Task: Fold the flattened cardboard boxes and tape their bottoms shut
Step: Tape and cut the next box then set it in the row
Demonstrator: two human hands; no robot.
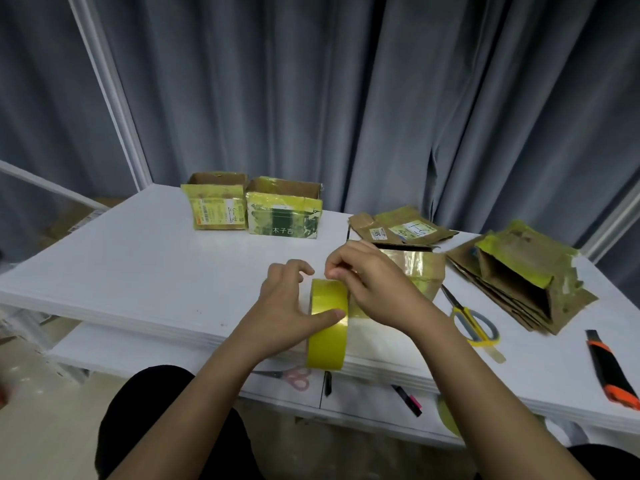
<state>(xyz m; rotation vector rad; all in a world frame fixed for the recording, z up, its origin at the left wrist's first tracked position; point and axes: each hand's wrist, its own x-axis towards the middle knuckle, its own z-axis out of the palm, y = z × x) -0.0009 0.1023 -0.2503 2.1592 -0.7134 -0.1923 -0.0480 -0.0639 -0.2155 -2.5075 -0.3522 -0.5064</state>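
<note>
A yellow tape roll (327, 336) stands on edge above the white table's front edge. My left hand (290, 308) grips it from the left, thumb across its face. My right hand (367, 282) pinches at the top of the roll with thumb and fingertips, where the tape end lies. Right behind my right hand sits a folded cardboard box (420, 270) with shiny tape on its upturned side. Two finished boxes (254, 209) stand open at the back. Flattened boxes lie at the right: one (403, 230) behind, a stack (516, 278) further right.
Yellow-handled scissors (472, 322) lie right of my right arm. An orange-and-black utility knife (611, 372) rests near the white table (138, 265) at its right front. On the lower shelf are pink scissors (294, 375), a marker (408, 400) and another tape roll (448, 419). Grey curtains hang behind.
</note>
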